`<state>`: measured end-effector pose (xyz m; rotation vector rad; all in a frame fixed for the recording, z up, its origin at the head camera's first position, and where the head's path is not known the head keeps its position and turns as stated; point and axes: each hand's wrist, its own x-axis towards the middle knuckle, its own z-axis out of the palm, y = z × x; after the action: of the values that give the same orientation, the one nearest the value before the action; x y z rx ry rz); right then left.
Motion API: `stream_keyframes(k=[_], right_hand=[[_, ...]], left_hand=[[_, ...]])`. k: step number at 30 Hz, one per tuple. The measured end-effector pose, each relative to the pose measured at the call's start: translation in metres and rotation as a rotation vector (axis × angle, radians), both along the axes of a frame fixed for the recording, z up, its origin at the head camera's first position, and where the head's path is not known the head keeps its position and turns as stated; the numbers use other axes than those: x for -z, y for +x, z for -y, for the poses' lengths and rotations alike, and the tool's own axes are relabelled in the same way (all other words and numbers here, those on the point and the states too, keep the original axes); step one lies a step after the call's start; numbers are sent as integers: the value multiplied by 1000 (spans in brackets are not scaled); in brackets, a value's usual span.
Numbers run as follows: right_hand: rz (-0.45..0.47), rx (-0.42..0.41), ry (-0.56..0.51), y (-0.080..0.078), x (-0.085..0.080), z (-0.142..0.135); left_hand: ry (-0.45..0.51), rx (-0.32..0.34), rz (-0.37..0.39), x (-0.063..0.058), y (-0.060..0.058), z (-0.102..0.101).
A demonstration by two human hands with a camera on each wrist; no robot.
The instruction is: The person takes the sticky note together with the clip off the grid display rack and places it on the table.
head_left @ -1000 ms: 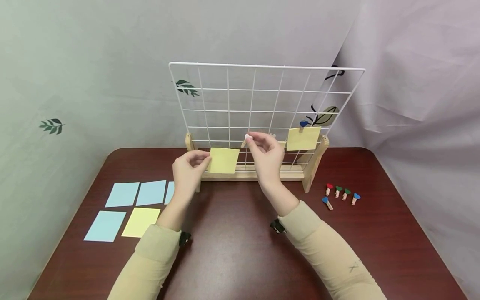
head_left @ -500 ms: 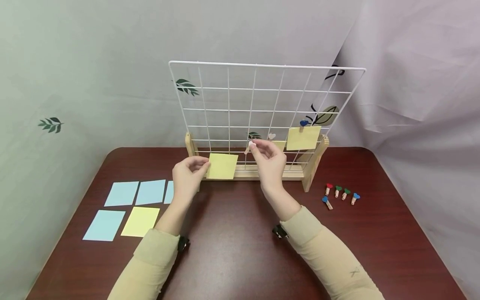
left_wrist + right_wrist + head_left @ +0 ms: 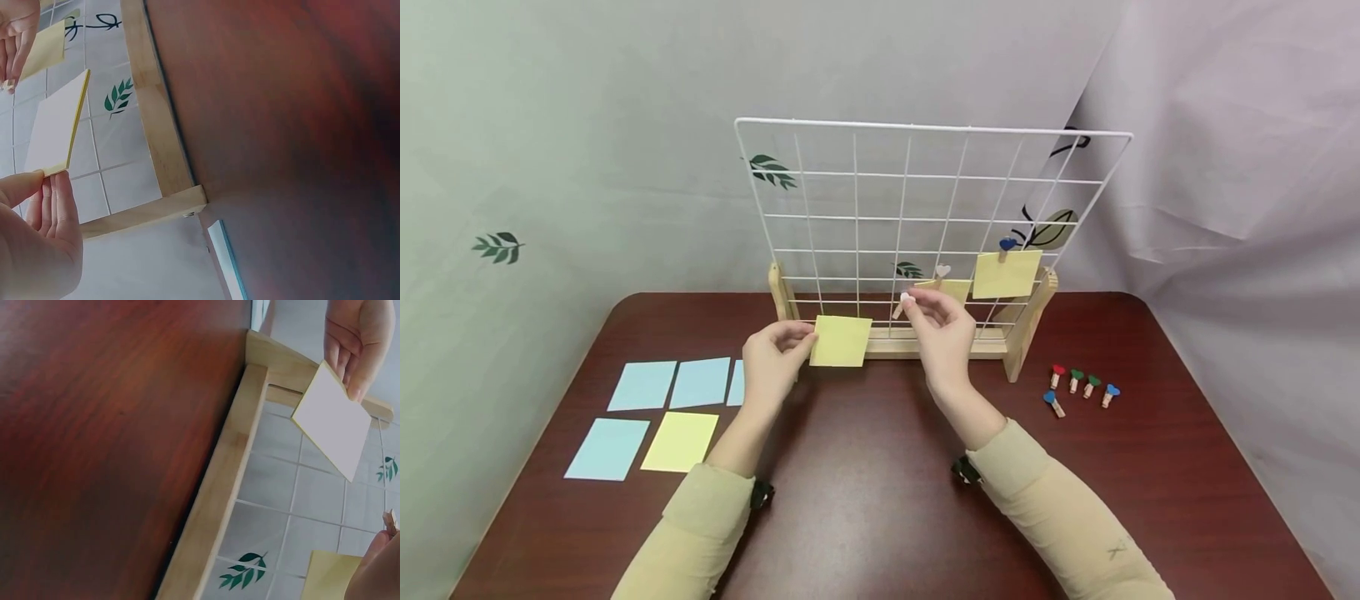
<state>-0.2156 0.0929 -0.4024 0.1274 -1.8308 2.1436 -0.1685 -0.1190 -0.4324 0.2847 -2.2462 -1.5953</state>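
Note:
My left hand (image 3: 775, 362) pinches a yellow sticky note (image 3: 840, 341) by its left edge, in front of the lower left part of a white wire grid (image 3: 880, 220). In the left wrist view the yellow note (image 3: 58, 125) stands tilted between thumb and fingers. My right hand (image 3: 946, 340) pinches a small wooden clothespin (image 3: 900, 307) with a white heart, just right of the note and apart from it. Two more yellow notes hang on the grid: one (image 3: 1007, 275) under a blue-heart clothespin (image 3: 1006, 247), the other (image 3: 953, 290) under a white-heart clothespin (image 3: 942, 272), partly hidden by my right hand.
Blue sticky notes (image 3: 642, 386) and one yellow note (image 3: 681, 442) lie on the table's left side. Several heart clothespins (image 3: 1092, 386), red, green and blue, lie on the right. A wooden stand (image 3: 1030, 327) holds up the grid, with a curtain (image 3: 625, 150) behind.
Both hands have moved slightly down and away from the grid, the note and clothespin still held. The white-heart clothespin and its note on the grid have come into view behind the right hand.

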Motion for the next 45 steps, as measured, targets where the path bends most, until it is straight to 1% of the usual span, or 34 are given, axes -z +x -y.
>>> stream_keyframes(k=[5,9,13,17,21,25,28,33,36,39,43,45], right_hand=[[28,-11,7,2,10,-4],[44,-27,17,5,18,-8],[45,-33,42,9,23,-12],[50,-27,61,11,29,-19],[68,-25,85,13,37,-27],[86,-16,115,12,43,-35],[104,-6,141,12,45,-41],[146,-11,167,13,48,-50],[184,-23,169,12,51,-56],[214,-27,164,10,54,-62],[238,-32,167,10,55,-69],[246,-37,171,11,55,-73]], left_hand=[[12,2,18,-1,2,2],[-3,8,32,-1,4,5],[-24,9,51,2,7,11],[-28,24,68,5,11,18],[-29,41,96,8,16,26],[-37,49,149,11,24,33],[-35,59,183,12,29,38],[-21,86,219,14,37,46],[-44,101,246,17,42,52],[-102,114,269,20,47,58],[-168,128,294,20,52,64],[-186,129,305,21,55,66]])
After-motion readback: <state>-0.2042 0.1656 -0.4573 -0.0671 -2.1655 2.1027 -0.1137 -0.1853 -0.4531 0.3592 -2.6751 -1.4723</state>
